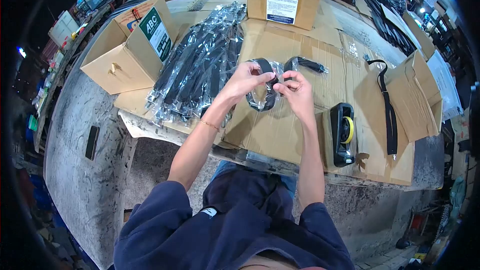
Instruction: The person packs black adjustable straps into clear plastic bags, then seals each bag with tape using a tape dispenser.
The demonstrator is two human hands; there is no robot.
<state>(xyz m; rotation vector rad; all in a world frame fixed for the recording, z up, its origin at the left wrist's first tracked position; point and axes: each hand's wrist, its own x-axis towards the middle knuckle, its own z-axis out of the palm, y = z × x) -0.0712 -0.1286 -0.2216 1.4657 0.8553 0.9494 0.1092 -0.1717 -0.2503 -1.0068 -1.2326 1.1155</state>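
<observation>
My left hand (245, 80) is closed on the upper part of a coiled black strap (269, 101) in clear plastic wrap. Close to its right side, my right hand (296, 89) pinches the edge of the same wrapped coil. Another bagged black strap (311, 64) lies curved on the cardboard just behind my right hand. To the left is a large pile of plastic-wrapped black straps (197, 65). A black tape dispenser (342, 135) with a yellow ring rests on the cardboard at the right, and beyond it lies a long unwrapped black strap (389, 115).
An open carton with a green label (117, 65) stands at the left, another with a white label (285, 2) at the back, and a third carton (411, 95) at the right. A dark flat object (92, 142) lies on the table's left part.
</observation>
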